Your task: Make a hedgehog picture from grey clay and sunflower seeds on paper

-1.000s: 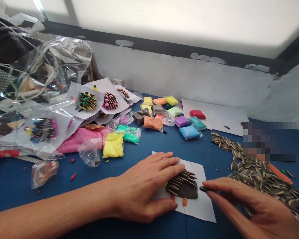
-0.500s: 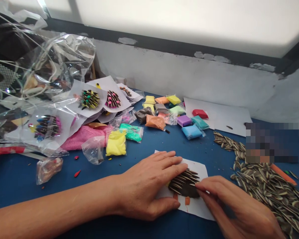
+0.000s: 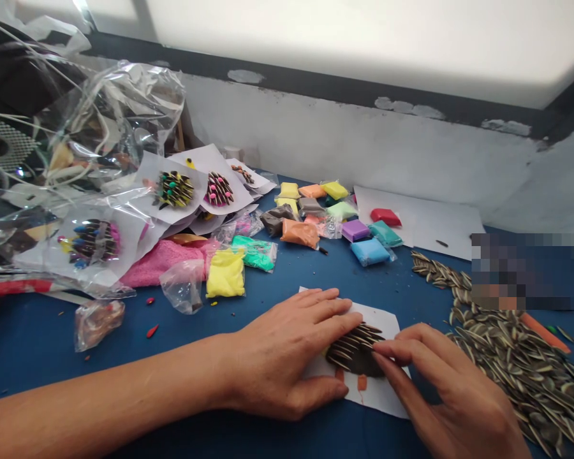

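Observation:
In the head view, a white sheet of paper [image 3: 387, 319] bears a dark brown clay shape [image 3: 367, 362] with rows of sunflower seeds [image 3: 347, 347] stuck in it. Two small orange-brown clay pieces [image 3: 362, 382] sit below the shape like feet. My left hand [image 3: 287, 357] lies flat with fingers outstretched over the paper and the shape's left side, steadying nothing between its fingers. At the shape's right side, thumb and forefinger of my right hand [image 3: 440, 376] pinch a sunflower seed against the clay; the fingertips mostly cover it.
A heap of loose sunflower seeds [image 3: 521, 363] spreads at the right. Packets of coloured clay, among them a yellow one [image 3: 226, 273] and a blue one [image 3: 370, 252], lie behind my hands. Seed-covered clay figures on paper [image 3: 176, 190] and clear plastic bags [image 3: 124, 102] crowd the left.
My right hand's fingertips have shifted slightly left and up along the clay shape, staying pinched. My left hand keeps its place on the paper.

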Action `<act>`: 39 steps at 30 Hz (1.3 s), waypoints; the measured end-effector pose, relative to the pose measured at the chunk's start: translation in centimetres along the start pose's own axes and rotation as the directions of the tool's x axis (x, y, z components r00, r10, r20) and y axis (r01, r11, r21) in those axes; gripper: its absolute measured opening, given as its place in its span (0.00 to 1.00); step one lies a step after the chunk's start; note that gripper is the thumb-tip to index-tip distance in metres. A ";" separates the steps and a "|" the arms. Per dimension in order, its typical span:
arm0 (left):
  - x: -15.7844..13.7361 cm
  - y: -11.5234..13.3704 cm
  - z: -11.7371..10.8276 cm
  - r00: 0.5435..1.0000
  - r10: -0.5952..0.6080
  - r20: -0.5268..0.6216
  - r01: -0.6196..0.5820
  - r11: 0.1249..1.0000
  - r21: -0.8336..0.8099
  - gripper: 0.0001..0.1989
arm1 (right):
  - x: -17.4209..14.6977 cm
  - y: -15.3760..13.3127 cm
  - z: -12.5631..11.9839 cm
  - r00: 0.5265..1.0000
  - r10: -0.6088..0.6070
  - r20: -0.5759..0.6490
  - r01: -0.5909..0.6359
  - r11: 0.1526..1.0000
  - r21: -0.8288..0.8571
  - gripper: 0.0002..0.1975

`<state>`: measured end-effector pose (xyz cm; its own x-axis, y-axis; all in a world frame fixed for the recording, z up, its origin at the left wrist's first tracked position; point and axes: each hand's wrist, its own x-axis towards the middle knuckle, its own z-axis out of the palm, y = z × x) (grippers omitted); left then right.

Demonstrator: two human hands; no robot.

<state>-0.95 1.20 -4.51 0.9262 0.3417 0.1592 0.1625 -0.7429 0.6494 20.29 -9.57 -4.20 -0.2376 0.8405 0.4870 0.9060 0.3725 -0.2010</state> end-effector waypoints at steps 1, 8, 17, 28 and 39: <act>0.0 0.0 0.0 1.000 0.001 0.000 -0.001 1.000 0.001 0.35 | 0.0 0.0 0.0 1.000 0.003 0.007 -0.003 1.000 0.005 0.04; 0.0 0.1 -0.1 1.000 -0.004 0.007 0.004 1.000 0.012 0.35 | -0.3 -0.1 0.1 0.998 -0.027 0.056 0.029 0.999 -0.030 0.04; -0.2 0.3 0.0 1.000 -0.013 0.017 0.013 1.000 0.011 0.35 | -0.2 -0.1 0.1 0.995 -0.036 0.089 0.045 0.994 -0.102 0.03; -0.2 0.0 0.0 1.000 -0.002 0.002 0.002 1.000 -0.011 0.35 | -0.1 2.3 -2.9 0.990 0.111 -0.092 -0.133 0.946 -0.295 0.10; -0.1 0.2 -0.3 1.000 -0.010 0.003 0.010 1.000 -0.029 0.34 | -1.1 7.1 -5.0 0.952 0.300 -0.058 -0.268 0.730 -0.629 0.23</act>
<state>-1.07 1.13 -4.18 0.9255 0.3475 0.1507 0.1618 -0.7224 0.6723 28.77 -9.82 -1.92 0.0655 0.8894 0.4525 0.9453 -0.2005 0.2572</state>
